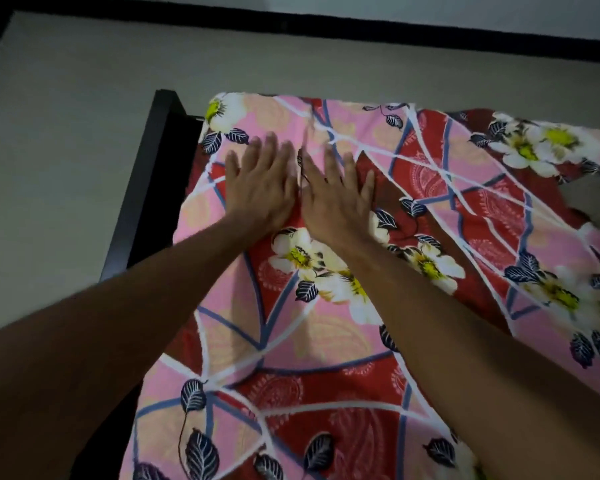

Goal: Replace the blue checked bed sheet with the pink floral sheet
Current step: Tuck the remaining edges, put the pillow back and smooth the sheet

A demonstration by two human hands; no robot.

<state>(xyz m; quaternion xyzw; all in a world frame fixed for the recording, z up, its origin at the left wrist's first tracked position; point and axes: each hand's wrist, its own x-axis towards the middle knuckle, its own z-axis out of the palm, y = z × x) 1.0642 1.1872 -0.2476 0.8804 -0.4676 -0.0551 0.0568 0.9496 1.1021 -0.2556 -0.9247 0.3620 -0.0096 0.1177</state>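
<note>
Since the pink floral sheet (326,341) lies spread to the bed's corner by the black frame (153,174), I press my left hand (260,181) and right hand (336,195) flat on it, fingers straight, gripping nothing, likely to smooth the crease between them. No blue checked sheet shows.

Black bed frame (142,188), pink floral sheet (319,341) spread

So the pink floral sheet (326,341) is spread over the bed (146,188): pink and red patches, white flowers, dark leaves, a crease near the far corner, and the far right edge is rumpled.
</note>
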